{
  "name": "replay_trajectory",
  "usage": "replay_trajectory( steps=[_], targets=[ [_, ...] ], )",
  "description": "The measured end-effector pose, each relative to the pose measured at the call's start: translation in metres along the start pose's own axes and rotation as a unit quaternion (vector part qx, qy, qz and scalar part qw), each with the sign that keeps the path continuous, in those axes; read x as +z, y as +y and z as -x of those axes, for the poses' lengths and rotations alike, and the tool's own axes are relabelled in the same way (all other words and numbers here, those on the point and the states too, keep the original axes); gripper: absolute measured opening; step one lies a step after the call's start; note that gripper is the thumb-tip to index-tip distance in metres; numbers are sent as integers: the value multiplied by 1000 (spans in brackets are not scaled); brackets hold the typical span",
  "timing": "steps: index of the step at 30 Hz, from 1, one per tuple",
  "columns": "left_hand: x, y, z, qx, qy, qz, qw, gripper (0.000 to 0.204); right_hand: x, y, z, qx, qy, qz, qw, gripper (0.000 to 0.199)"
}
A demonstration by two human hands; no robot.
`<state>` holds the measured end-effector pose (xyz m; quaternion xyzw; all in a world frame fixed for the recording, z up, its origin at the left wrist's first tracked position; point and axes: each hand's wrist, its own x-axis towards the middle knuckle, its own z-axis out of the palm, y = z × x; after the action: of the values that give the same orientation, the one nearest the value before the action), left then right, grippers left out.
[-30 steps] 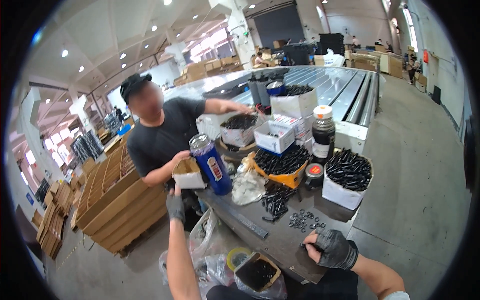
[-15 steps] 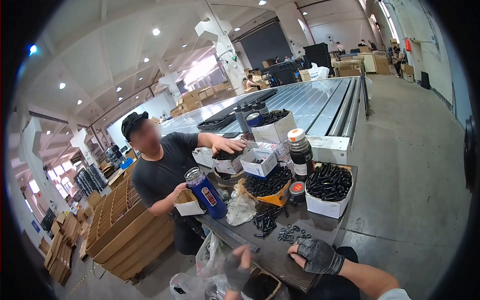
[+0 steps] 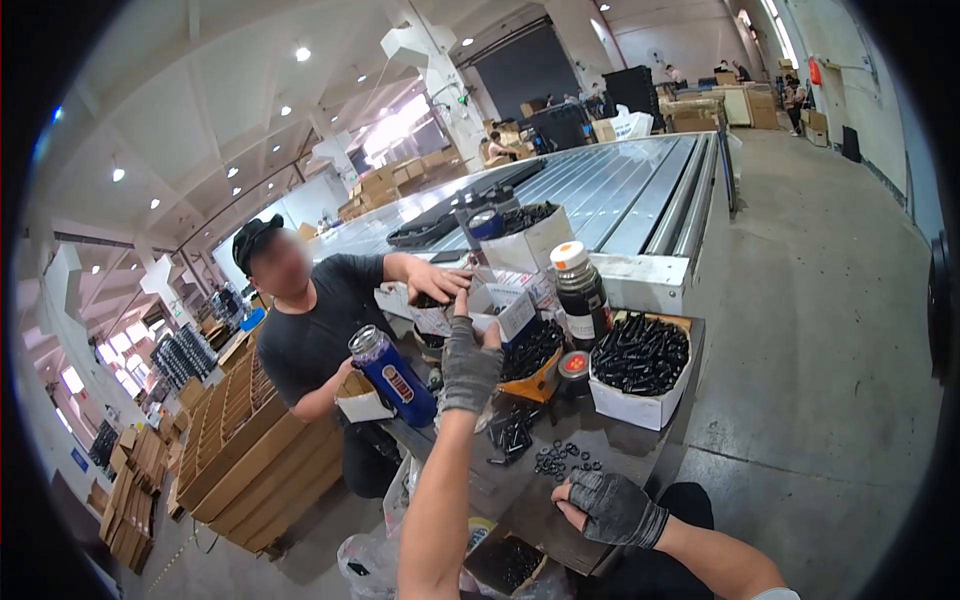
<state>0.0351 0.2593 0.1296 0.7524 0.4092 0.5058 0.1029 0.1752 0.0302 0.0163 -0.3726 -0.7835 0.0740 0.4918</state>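
My left hand [image 3: 470, 365], in a grey fingerless glove, reaches forward over the table beside a small white carton [image 3: 505, 308]. Its index finger points up and its thumb stands apart; nothing shows in it. At the table's near edge, my right hand [image 3: 615, 508], gloved alike, has its fingers curled together, and whatever they may hold is hidden. Small black rings [image 3: 565, 458] are scattered just beyond it. Left of these lies a loose pile of black cylindrical parts [image 3: 512, 432]. A white box [image 3: 640, 405] full of similar black parts stands at the right.
Across the table a person [image 3: 320, 320] has one hand at a box and the other near a blue bottle [image 3: 395, 378]. A dark glass jar [image 3: 582, 300] with a white lid and a round tin [image 3: 574, 372] stand mid-table. An open box [image 3: 505, 562] sits below the near edge.
My left hand has risen from below the table's near edge and stretched forward to the small white carton. My right hand keeps its place by the rings. The view has shifted slightly.
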Motion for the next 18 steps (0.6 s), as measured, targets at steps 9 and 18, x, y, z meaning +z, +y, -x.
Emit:
replay_trajectory(
  steps=[9, 18],
  targets=[
    [-75, 51, 202, -144, -158, 295, 931, 38, -7, -12, -20, 42, -31, -139, 989, 13],
    [-90, 77, 286, -295, -23, 428, 854, 35, -5, -73, -30, 12, -53, -153, 987, 14]
  ],
)
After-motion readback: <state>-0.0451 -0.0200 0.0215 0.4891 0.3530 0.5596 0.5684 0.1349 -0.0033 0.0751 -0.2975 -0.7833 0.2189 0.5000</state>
